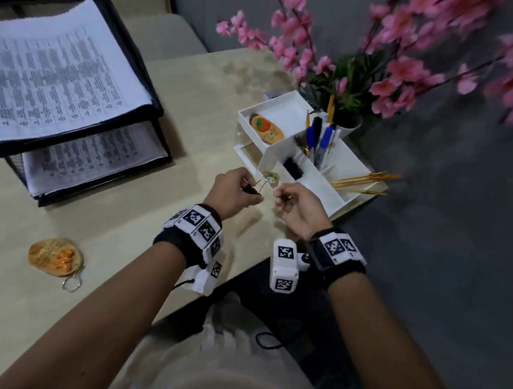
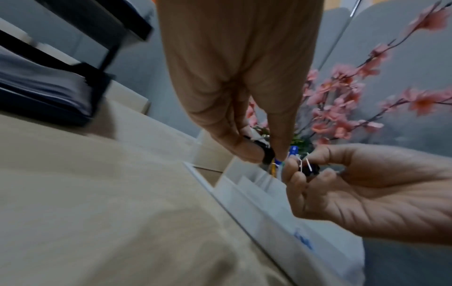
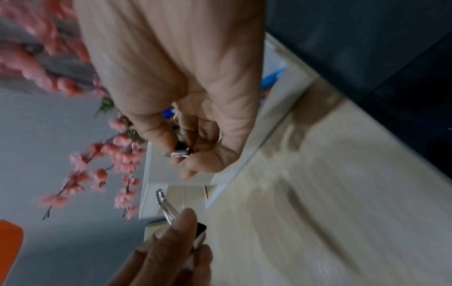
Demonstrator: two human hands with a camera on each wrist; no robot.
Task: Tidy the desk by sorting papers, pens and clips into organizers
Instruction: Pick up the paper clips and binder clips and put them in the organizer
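— pale wood-grain desk (image 1: 109, 237), grey wall behind, pink artificial blossoms (image 1: 403, 67) at the far right.
— hands?
— both raised above the desk, just in front of the white desk organizer (image 1: 349, 171). left hand (image 1: 234, 192) pinched a black binder clip (image 1: 250, 190), wire handles pointing at the organizer. right hand (image 1: 297, 207) curled round a second binder clip (image 2: 308, 169), pinched between thumb and fingers.
— touching?
— close, apart.
— elsewhere?
— blue pens (image 1: 320, 137) upright in the organizer, more black clips (image 1: 292, 168) in a front slot, gold-handled brushes (image 1: 364, 181) sticking out the right side. printed papers (image 1: 50, 74) stacked in the black two-tier tray (image 1: 155, 110) at far left. wooden keychain (image 1: 56, 258) flat near the left forearm.
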